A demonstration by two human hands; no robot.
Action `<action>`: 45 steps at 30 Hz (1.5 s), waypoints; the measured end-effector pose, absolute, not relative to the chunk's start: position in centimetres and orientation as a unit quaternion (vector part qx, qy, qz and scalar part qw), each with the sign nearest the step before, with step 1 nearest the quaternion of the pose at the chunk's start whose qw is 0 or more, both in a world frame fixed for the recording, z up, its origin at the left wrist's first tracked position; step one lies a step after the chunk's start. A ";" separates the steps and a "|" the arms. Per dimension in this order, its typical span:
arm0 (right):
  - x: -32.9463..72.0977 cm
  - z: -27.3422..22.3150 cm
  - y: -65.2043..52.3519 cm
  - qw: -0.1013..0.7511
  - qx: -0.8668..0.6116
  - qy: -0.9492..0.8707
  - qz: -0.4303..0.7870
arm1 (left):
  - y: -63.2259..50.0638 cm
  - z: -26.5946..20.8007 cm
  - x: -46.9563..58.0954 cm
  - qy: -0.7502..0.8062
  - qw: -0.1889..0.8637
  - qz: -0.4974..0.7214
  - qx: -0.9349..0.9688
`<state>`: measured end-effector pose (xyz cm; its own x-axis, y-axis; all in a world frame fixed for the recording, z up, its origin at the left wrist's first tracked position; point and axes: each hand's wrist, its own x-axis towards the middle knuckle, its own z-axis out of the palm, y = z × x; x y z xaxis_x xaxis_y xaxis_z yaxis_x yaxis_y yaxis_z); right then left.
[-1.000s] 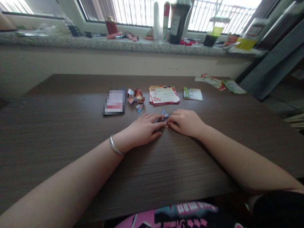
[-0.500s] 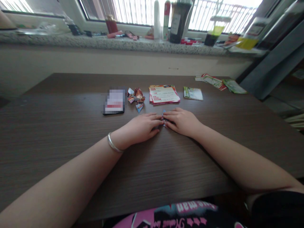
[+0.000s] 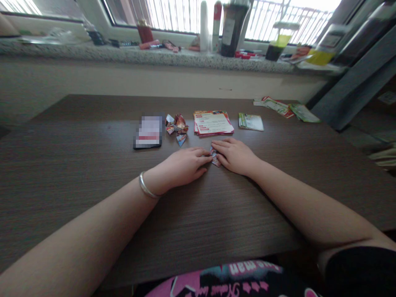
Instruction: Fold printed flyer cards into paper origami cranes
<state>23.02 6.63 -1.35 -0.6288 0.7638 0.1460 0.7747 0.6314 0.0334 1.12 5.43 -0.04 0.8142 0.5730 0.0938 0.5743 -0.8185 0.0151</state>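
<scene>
With our left hand (image 3: pixel 185 167) and right hand (image 3: pixel 236 156) both loosely open, fingertips on the small folded printed paper (image 3: pixel 214 153) between them on the wood-grain table (image 3: pixel 201 218), we seem to be flattening a crease, which calls next for steady, even pressure.

Presents as creased, printed paper at folded piece (image 3: pixel 215 162), smooth shiny metal at bangle (image 3: pixel 143 186), low-sheen wood grain at tabletop (image 3: pixel 192 222).

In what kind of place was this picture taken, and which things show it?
Probably a room in a home: a brown table stands below a window, and the speckled sill holds assorted containers.
</scene>
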 end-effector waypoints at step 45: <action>23.2 -1.8 6.8 0.217 -0.397 -0.883 0.128 | 5.7 -1.5 1.6 -0.479 -0.030 -0.179 -0.859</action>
<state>23.16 6.81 -1.84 -0.5906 0.7567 0.2802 0.6456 0.6514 -0.3985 1.59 5.73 -1.48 0.4764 0.8339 0.2786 0.8128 -0.5385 0.2221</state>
